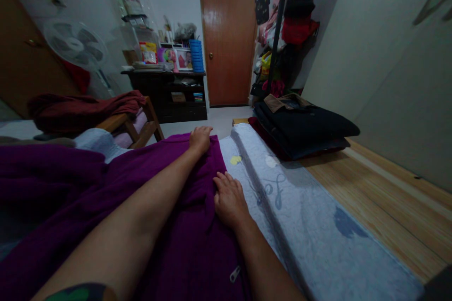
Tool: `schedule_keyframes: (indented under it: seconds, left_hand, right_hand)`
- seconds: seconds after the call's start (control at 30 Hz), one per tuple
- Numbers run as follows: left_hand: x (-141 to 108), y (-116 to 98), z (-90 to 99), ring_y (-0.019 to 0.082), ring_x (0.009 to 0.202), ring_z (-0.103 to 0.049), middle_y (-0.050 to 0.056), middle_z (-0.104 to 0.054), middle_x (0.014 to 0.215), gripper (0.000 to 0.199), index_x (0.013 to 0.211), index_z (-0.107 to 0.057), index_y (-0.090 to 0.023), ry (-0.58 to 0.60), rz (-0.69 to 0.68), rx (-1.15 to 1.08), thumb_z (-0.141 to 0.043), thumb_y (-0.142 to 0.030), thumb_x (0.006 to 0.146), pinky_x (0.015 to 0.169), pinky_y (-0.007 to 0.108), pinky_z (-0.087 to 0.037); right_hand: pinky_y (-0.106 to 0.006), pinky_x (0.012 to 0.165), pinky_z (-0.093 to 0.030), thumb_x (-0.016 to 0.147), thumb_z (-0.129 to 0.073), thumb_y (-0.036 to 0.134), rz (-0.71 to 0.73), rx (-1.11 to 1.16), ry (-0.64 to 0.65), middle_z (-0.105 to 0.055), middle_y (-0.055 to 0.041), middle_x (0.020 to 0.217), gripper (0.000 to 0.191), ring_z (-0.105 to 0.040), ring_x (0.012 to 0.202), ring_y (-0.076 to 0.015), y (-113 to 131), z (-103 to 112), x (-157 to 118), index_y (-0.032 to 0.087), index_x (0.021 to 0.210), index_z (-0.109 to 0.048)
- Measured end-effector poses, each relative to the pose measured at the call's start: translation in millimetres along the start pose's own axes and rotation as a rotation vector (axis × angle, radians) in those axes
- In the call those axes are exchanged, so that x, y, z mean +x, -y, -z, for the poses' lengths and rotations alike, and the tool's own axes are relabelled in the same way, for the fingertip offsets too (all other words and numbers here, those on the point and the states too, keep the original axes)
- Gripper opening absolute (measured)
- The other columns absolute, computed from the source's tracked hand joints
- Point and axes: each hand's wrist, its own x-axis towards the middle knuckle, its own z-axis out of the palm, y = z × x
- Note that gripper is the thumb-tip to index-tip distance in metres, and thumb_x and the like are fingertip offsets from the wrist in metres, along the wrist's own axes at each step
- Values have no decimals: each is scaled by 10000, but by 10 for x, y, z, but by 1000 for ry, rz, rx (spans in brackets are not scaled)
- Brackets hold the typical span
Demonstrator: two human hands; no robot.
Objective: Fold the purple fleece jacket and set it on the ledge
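A purple zip-up garment (183,244) lies spread out on a light blue printed sheet (300,225), one sleeve trailing to the left. A metal zipper pull (235,273) shows near its right edge. My left hand (200,140) rests flat on the far end of the garment, fingers stretched to the right. Closer in, my right hand (230,200) lies along the garment's right edge with its fingers extended and slightly apart. Both palms face down, so what is under them is hidden. The fabric is creased between the two hands.
A stack of folded dark clothes (303,124) sits to the right on the sheet and wooden boards (384,188). At the left, a reddish cloth (84,110) drapes over a wooden chair (148,127). Further back are a fan (76,46), a dark cabinet (151,96) and a door (229,37).
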Motion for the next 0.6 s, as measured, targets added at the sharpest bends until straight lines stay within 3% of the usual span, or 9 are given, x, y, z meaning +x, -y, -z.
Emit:
schedule_keyframes:
  seconds: [0.07,0.17,0.23,0.33,0.47,0.6]
  left_hand:
    - [-101,-86,17,278,1255,-460,113,-593,1268,363,1181,-613,-229,49,-157,188,-428,-130,885,1049,432,-327]
    - [-259,-187,-19,262,1134,-567,113,-656,1156,334,1127,-646,-207,248,-342,464,-391,-191,911,977,385,-395]
    - [-334,-202,-82,266,1135,-577,121,-668,1155,311,1103,-660,-184,333,-350,507,-428,-260,911,988,385,-391]
    - [-380,-153,-197,275,1273,-483,137,-584,1325,396,1220,-600,-168,387,-323,526,-451,-373,916,1080,426,-306]
    - [-358,-57,-302,264,1400,-319,134,-372,1513,538,1405,-418,-177,421,-283,527,-374,-451,944,1136,471,-202]
    - [-339,-22,-312,247,1421,-274,118,-347,1530,545,1417,-394,-191,427,-292,501,-356,-468,949,1146,467,-170]
  right_hand:
    - [-450,1151,-183,844,-418,188,-1,-3,-1,-418,-10,1489,520,-273,1411,-207,-2,-3,2,241,1356,-491]
    - [-449,1151,-188,852,-415,198,2,-8,-6,-419,-16,1489,511,-273,1411,-211,-3,-6,1,230,1356,-493]
    - [-445,1153,-188,849,-414,197,3,-13,-5,-421,-16,1487,511,-274,1411,-212,-3,-7,-2,225,1353,-497]
    - [-442,1159,-174,845,-413,193,0,-11,-6,-423,-11,1486,516,-276,1411,-211,-5,-8,-3,230,1352,-499]
    - [-434,1160,-169,850,-410,204,5,-16,-5,-413,-9,1493,515,-265,1416,-213,-8,-9,4,231,1357,-494]
    - [-427,1158,-171,849,-410,201,4,-32,-3,-412,-15,1494,524,-264,1415,-214,-2,-4,3,221,1367,-485]
